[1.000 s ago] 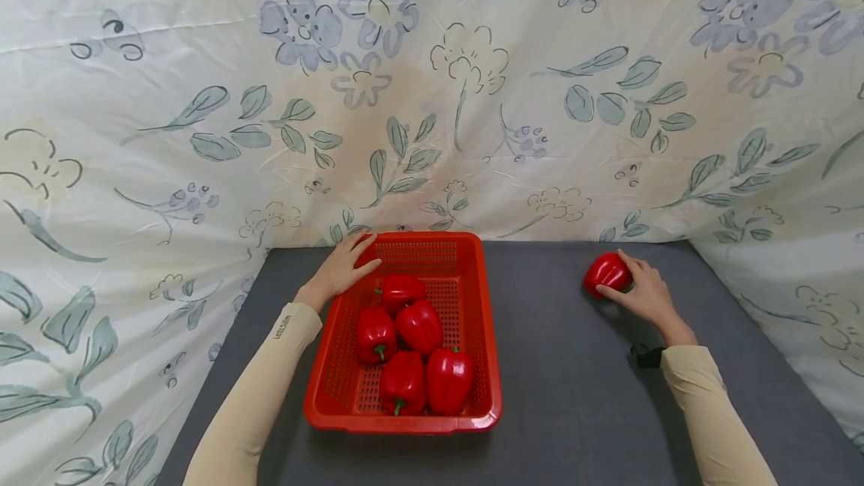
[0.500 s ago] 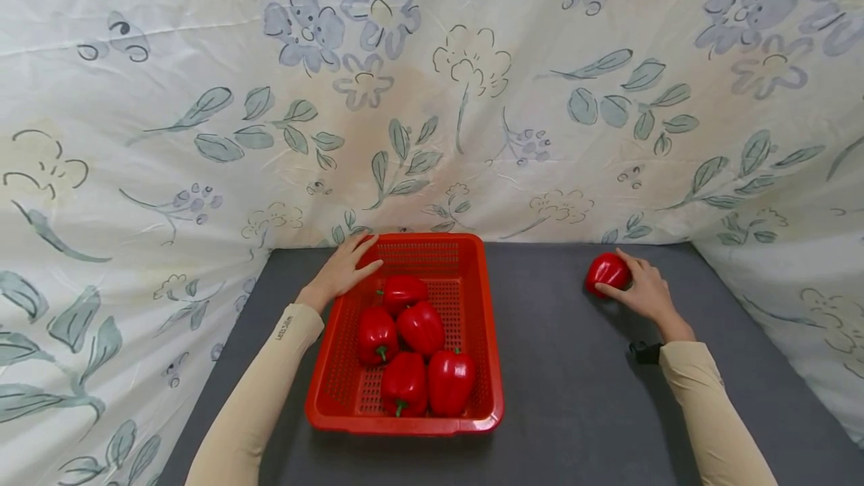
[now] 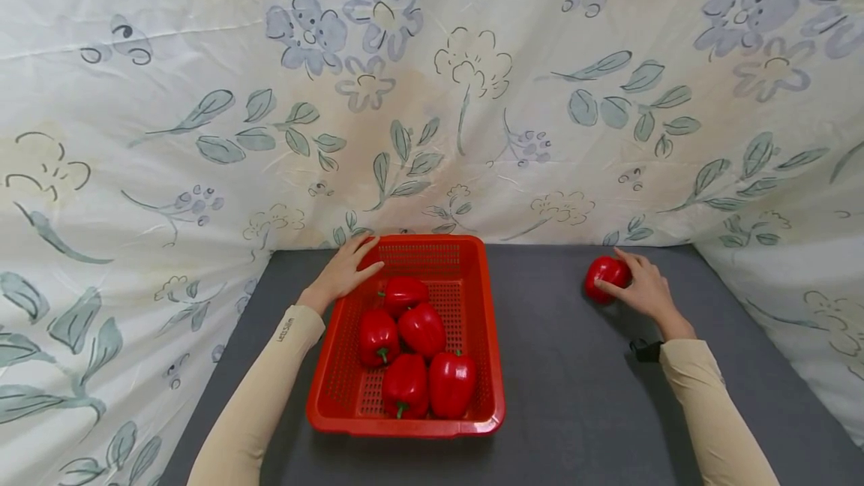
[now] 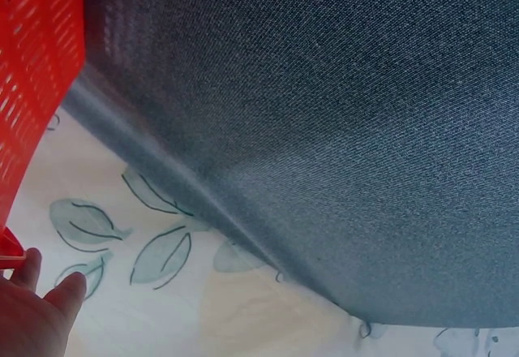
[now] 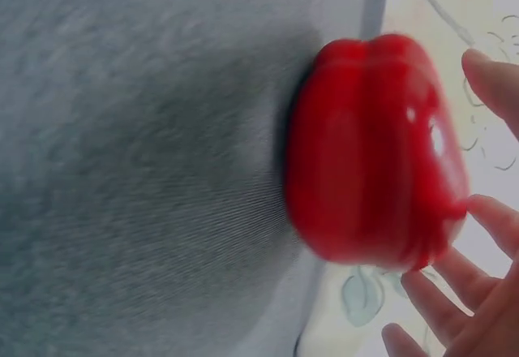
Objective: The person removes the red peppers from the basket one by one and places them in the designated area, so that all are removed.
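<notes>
In the head view, a glossy red bell pepper (image 3: 604,280) lies on the dark grey table toward the back right. My right hand (image 3: 641,287) is spread around its right side. The right wrist view shows fingertips (image 5: 478,211) right at one end of the bell pepper (image 5: 369,150), the thumb standing apart from its skin. Left of centre is a red plastic basket (image 3: 492,336) with several red bell peppers (image 3: 421,330) in it. My left hand (image 3: 343,268) rests at its far left corner, fingers extended over the rim. Only fingers of the left hand (image 4: 36,312) show in the left wrist view, beside the basket (image 4: 36,73).
The grey table (image 3: 553,381) stretches between the basket and the lone pepper. A floral cloth (image 3: 432,96) hangs behind the table and along both sides. A black strap (image 3: 646,352) sits at the right wrist.
The bell pepper by my right hand has turned slightly and sits a little lower in view; the thumb has shifted over its near side. My left hand stays at the basket corner.
</notes>
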`<action>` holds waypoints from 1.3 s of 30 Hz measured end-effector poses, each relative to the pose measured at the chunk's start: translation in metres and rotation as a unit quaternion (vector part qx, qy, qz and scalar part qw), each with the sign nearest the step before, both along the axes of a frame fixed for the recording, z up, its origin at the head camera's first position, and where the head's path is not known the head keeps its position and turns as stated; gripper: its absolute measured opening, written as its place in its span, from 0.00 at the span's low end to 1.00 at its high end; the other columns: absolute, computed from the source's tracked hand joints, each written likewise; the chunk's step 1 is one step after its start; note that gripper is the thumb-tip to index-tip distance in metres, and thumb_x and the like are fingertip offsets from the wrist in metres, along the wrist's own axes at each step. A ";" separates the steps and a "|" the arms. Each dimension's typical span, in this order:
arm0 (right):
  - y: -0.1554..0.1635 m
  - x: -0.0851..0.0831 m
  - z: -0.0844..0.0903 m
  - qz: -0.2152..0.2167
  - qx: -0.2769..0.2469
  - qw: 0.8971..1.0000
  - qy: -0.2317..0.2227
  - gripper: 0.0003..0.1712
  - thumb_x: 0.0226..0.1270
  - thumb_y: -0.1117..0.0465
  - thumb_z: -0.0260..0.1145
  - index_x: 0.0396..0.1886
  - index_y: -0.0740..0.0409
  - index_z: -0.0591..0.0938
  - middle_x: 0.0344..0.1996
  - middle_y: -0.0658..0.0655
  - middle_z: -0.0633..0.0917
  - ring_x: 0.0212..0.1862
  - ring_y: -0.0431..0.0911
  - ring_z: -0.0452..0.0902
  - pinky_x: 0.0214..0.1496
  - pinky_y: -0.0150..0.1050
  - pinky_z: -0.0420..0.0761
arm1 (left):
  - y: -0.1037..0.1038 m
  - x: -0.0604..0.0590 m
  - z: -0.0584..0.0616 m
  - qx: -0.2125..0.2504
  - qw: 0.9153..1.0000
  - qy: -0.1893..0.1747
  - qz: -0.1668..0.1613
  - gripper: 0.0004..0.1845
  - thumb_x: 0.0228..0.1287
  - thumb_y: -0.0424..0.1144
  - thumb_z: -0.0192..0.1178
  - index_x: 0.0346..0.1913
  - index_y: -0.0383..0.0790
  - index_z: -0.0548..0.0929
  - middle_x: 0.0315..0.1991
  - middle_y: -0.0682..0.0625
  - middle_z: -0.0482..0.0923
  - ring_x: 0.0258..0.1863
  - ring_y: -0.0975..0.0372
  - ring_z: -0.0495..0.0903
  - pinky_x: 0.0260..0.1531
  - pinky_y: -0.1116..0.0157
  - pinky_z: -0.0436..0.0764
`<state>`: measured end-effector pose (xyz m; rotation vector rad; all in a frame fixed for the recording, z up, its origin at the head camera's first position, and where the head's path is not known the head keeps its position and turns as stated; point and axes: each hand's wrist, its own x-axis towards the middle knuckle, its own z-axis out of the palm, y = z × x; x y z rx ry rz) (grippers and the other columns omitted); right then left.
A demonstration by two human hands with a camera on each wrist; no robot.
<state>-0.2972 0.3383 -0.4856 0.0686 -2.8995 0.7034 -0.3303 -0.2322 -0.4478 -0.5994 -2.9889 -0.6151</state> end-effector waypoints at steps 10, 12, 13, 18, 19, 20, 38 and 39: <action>-0.021 -0.002 0.013 0.006 -0.015 0.999 0.040 0.47 0.56 0.39 0.64 0.68 0.61 0.61 0.62 0.74 0.60 0.59 0.71 0.54 0.53 0.72 0.54 | -0.001 0.002 0.000 0.008 1.000 -0.002 -0.006 0.35 0.66 0.58 0.46 0.72 0.46 0.56 0.73 0.45 0.47 0.71 0.48 0.46 0.67 0.45 0.50; -0.027 -0.003 0.014 0.011 -0.021 0.999 0.048 0.47 0.56 0.39 0.64 0.68 0.60 0.62 0.63 0.73 0.61 0.60 0.70 0.54 0.54 0.72 0.54 | -0.002 0.002 -0.001 0.010 1.000 -0.003 -0.005 0.35 0.66 0.58 0.47 0.72 0.46 0.56 0.73 0.45 0.47 0.71 0.48 0.46 0.67 0.45 0.51; -0.029 -0.004 0.015 0.012 -0.022 0.998 0.050 0.47 0.56 0.39 0.64 0.68 0.60 0.62 0.63 0.72 0.61 0.61 0.70 0.54 0.55 0.72 0.54 | -0.002 0.002 -0.001 0.010 1.000 -0.003 -0.006 0.36 0.66 0.58 0.47 0.72 0.46 0.56 0.73 0.45 0.47 0.71 0.48 0.46 0.67 0.45 0.51; -0.045 -0.008 0.018 0.026 -0.026 0.998 0.059 0.47 0.55 0.40 0.65 0.69 0.58 0.61 0.64 0.71 0.61 0.62 0.69 0.53 0.57 0.72 0.52 | -0.002 0.002 -0.001 0.009 1.000 -0.004 -0.005 0.36 0.66 0.59 0.46 0.72 0.47 0.56 0.73 0.45 0.47 0.71 0.48 0.46 0.67 0.45 0.50; -0.048 -0.009 0.019 0.031 -0.027 0.997 0.062 0.47 0.55 0.40 0.66 0.69 0.58 0.61 0.64 0.71 0.62 0.63 0.68 0.53 0.57 0.72 0.51 | -0.001 0.003 -0.001 0.008 1.000 -0.004 -0.005 0.36 0.66 0.59 0.46 0.72 0.46 0.56 0.73 0.45 0.47 0.71 0.48 0.46 0.67 0.45 0.50; -0.051 -0.010 0.019 0.036 -0.028 0.997 0.065 0.47 0.55 0.40 0.66 0.69 0.58 0.61 0.64 0.70 0.62 0.63 0.68 0.53 0.57 0.72 0.52 | -0.001 0.003 -0.001 0.008 1.000 -0.005 -0.005 0.36 0.66 0.59 0.46 0.72 0.46 0.56 0.73 0.45 0.47 0.71 0.47 0.46 0.67 0.45 0.50; -0.111 -0.022 0.025 0.116 -0.080 0.987 0.077 0.44 0.53 0.46 0.70 0.68 0.55 0.64 0.63 0.64 0.66 0.63 0.60 0.60 0.60 0.65 0.62 | -0.002 0.002 -0.001 0.012 1.000 -0.011 -0.008 0.36 0.66 0.59 0.46 0.72 0.49 0.55 0.73 0.45 0.46 0.72 0.48 0.45 0.67 0.45 0.50; -0.114 -0.022 0.026 0.121 -0.079 0.987 0.076 0.44 0.53 0.46 0.69 0.68 0.55 0.64 0.63 0.64 0.66 0.63 0.59 0.60 0.60 0.64 0.62 | -0.002 0.002 -0.001 0.011 1.000 -0.010 -0.008 0.36 0.66 0.59 0.45 0.72 0.49 0.54 0.73 0.45 0.46 0.72 0.48 0.45 0.66 0.45 0.50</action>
